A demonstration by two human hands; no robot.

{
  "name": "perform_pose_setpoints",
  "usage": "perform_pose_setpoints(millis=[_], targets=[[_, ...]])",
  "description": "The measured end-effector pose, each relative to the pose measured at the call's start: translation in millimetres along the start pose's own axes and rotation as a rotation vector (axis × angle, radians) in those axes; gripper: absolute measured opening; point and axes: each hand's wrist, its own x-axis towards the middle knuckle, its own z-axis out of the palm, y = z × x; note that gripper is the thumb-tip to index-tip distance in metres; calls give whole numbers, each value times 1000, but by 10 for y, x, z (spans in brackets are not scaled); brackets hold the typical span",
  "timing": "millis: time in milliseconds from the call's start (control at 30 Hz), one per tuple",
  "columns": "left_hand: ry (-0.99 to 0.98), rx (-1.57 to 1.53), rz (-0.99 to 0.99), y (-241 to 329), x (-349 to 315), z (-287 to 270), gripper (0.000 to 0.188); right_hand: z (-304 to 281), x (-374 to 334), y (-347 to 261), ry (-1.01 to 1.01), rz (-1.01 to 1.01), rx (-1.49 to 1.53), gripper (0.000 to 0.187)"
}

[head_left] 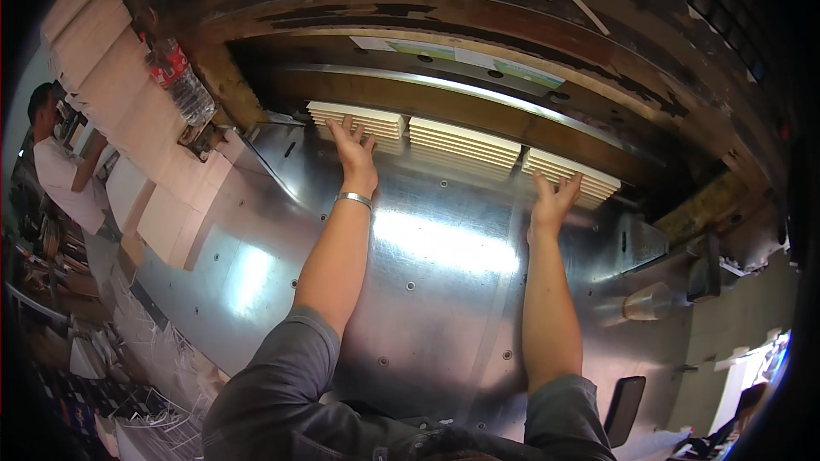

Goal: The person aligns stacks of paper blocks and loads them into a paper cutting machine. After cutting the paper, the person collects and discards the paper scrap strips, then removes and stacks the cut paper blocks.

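Note:
Three cream-coloured stacks of layered paper or card stand in a row under the machine's long metal bar: the left stack (357, 122), the middle stack (464, 143) and the right stack (576, 172). My left hand (354, 154), with a metal band at the wrist, reaches to the front of the left stack, its fingers spread. Against the front of the right stack, my right hand (553, 205) has its fingers apart too. Neither hand grips anything. Both forearms stretch across the shiny metal table (436, 316).
A clear plastic bottle (181, 81) lies beside large pale paper piles (111, 60) at the left. On the right are a clear cup (647, 301) and a dark phone (624, 410). Paper strips (171, 367) heap at the lower left. Another person (64, 162) stands far left.

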Motion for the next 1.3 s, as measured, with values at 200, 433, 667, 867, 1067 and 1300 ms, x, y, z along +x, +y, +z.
perform_pose_setpoints(millis=[200, 433, 667, 867, 1067, 1300], targets=[[16, -66, 0, 11, 109, -106, 103, 36, -53, -89, -26, 42, 41, 104], [-33, -70, -6, 0, 168, -181, 101, 34, -55, -132, -33, 44, 69, 104], [-89, -25, 41, -22, 87, -114, 96, 31, -64, -138, -37, 49, 87, 103], [-141, 11, 37, -14, 74, -126, 97, -4, -25, -44, -47, 35, 97, 102], [-169, 46, 0, 23, 114, -155, 99, -20, 1, -44, -71, 47, 160, 102], [-158, 50, -26, 14, 169, -191, 98, 48, -14, -101, -19, 71, 141, 93]])
